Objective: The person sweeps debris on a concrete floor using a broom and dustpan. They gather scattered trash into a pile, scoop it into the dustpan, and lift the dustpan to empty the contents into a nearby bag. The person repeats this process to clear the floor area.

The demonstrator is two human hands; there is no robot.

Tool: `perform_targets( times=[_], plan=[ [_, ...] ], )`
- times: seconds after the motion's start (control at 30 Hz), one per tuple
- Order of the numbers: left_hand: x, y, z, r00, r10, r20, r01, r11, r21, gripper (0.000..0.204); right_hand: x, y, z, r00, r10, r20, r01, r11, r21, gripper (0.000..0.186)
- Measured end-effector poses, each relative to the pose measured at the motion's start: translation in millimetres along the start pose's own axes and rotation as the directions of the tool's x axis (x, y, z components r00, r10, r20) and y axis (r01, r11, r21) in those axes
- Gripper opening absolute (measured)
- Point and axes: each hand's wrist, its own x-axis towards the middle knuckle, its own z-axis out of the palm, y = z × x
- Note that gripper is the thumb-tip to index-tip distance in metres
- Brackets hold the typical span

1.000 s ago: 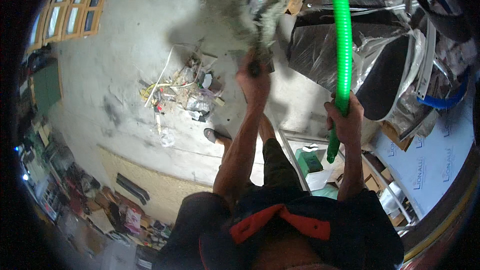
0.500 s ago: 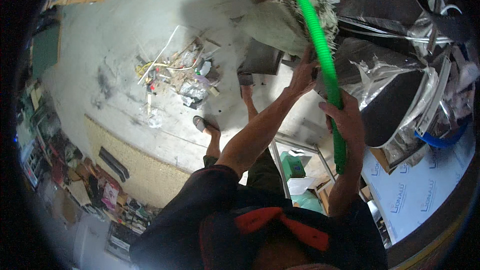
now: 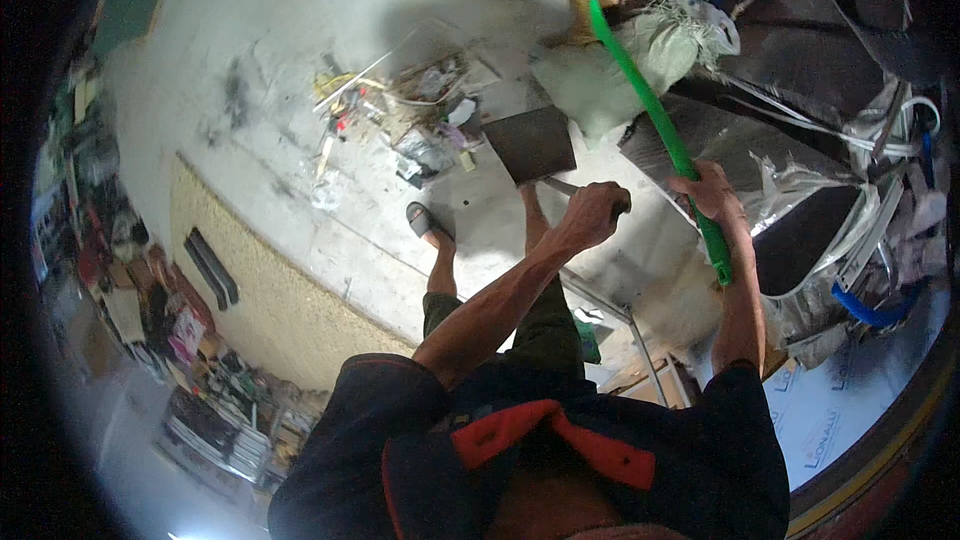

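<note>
My right hand (image 3: pixel 712 192) is wrapped around the green handle (image 3: pixel 655 110) of a broom, near its lower end in view. The handle slants up and away to a brownish bristle head (image 3: pixel 582 6) beside a pale sack (image 3: pixel 600 80). My left hand (image 3: pixel 598 214) is closed in a fist on the grey handle (image 3: pixel 562 185) of a dustpan. The dustpan's dark square pan (image 3: pixel 535 145) lies ahead of my feet. To the left of it, a heap of rubbish (image 3: pixel 420 115) is spread over the floor, with plastic scraps, sticks and dirt.
Dark plastic-wrapped panels (image 3: pixel 790 140) crowd the right side. A metal frame (image 3: pixel 640 340) stands by my right leg. A long yellowish board (image 3: pixel 270 290) lies at left, with cluttered goods (image 3: pixel 190 340) beyond. Blue-printed sheeting (image 3: pixel 840 410) is at lower right.
My left hand has drawn back nearer to me from beside the sack. The broom handle has shifted away and right, bringing its far end into view. The view has also shifted.
</note>
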Motion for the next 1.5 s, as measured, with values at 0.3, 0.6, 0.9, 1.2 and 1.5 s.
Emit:
perform_targets(
  times=[0.3, 0.6, 0.9, 1.2, 1.5],
  plan=[
    [-170, -6, -101, 0.998, -0.053, -0.042, 0.048, 0.993, -0.11, 0.015, -14, -59, 68, 0.993, -0.094, -0.072, 0.108, 0.969, 0.222, 0.026],
    [-328, -17, -171, 0.979, -0.154, -0.131, 0.119, 0.964, -0.24, 0.021, 63, -108, 213, 0.986, -0.075, -0.147, 0.098, 0.983, 0.156, 0.042],
    [-529, -33, -243, 0.828, -0.3, -0.474, 0.276, 0.953, -0.122, 0.01, -41, -134, 291, 0.978, -0.175, 0.11, 0.167, 0.983, 0.077, 0.053],
    [-676, -61, -172, 0.166, -0.687, -0.707, -0.227, 0.671, -0.706, 0.008, -177, -285, 360, 0.783, -0.534, 0.32, 0.524, 0.843, 0.124, 0.059],
    [-797, -100, -103, -0.467, -0.63, -0.62, -0.165, 0.751, -0.639, 0.017, -183, -359, 646, 0.6, -0.43, 0.674, 0.281, 0.903, 0.325, 0.028]
  ],
)
